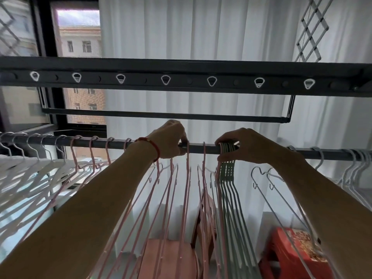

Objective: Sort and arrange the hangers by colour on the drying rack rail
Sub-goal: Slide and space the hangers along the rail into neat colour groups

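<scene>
Drying rack rail (261, 151): dark, square-edged metal bar running the full width of the view, matte finish.

White hangers (30, 170) hang spaced out toward the rail's left end; thin coated wire, fanned out. A second white cluster (356, 168) sits bunched at the right end, with two loose white ones (267, 178) between it and the middle.

Pink hangers (171, 198) occupy the left-centre stretch, hooks spaced apart along the rail, slim smooth wire with small notches at the shoulders.

Green hangers (227, 172): a tight pack of about five at mid-rail, ribbed necks pressed together, one pink hanger lying against their left side.

Left hand (171, 141), red bracelet at the wrist, is curled over the rail and pinches the hook of one pink hanger just left of centre. Right hand (241, 146) wraps the bundled green hooks, thumb below and fingers over the top; exact finger contact is probably on the hooks, partly hidden.

Risks, as judged:
- Sliding the green pack sideways could drag the stray pink hanger along, mixing colours again.
- Smooth coated hooks on a slick bar slide readily, so spacing may be lost.
- Thin wire shoulders can interlock; a tug might lift neighbouring hooks off the rail.
</scene>
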Demonstrator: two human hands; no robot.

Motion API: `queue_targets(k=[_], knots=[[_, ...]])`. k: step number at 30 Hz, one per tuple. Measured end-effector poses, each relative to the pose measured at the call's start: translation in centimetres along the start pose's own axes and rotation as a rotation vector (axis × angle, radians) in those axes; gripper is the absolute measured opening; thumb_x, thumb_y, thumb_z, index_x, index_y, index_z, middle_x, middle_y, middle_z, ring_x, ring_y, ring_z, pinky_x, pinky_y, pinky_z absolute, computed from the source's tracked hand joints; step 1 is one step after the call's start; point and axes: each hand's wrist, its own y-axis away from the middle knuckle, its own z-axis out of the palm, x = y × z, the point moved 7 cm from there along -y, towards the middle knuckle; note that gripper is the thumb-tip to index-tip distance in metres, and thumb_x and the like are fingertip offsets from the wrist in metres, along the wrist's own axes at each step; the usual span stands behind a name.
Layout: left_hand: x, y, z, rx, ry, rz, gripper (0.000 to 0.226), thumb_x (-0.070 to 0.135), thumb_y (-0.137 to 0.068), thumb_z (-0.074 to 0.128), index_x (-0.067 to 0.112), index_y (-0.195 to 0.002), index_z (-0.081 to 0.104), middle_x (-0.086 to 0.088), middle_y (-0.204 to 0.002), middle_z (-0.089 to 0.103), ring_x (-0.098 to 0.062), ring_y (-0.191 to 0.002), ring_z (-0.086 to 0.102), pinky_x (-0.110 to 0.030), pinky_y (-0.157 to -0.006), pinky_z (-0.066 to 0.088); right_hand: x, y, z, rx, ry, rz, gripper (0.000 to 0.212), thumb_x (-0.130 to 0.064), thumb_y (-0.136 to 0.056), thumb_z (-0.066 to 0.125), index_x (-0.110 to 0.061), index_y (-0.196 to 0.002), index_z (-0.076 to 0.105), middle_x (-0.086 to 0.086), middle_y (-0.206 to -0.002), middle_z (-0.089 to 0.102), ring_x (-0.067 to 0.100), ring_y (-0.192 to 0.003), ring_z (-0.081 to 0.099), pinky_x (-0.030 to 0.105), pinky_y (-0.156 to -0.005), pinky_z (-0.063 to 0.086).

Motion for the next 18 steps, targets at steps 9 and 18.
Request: queue_targets(k=[9,18], knots=[[1.3,-0.6,0.2,-0.093,-0.359,0.065,0.057,0.052,-0.078,0.076,0.006,-0.11,0.065,-0.013,-0.14,0.052,-0.033,-0.145,0.024,-0.047,-0.117,0.031,0.5,0.3,-0.3,0.007,-0.048,0.007,0.057,-0.048,-0.073,0.081,-0.025,-0.124,0.066,-0.013,-0.108,0.069,0.005,-0.101,0.064,0.013,-0.086,0.048],[5.9,-2.8,1.4,0.004,-0.088,0.151,0.041,0.028,-0.086,0.067,0.016,-0.125,0.064,-0.008,-0.13,0.056,-0.022,-0.136,0.038,-0.045,-0.103,0.047,0.7,0.4,-0.4,0.042,-0.019,-0.014,0.053,-0.044,-0.077,0.081,-0.02,-0.122,0.066,-0.006,-0.105,0.071,0.01,-0.096,0.065,0.018,-0.083,0.05]])
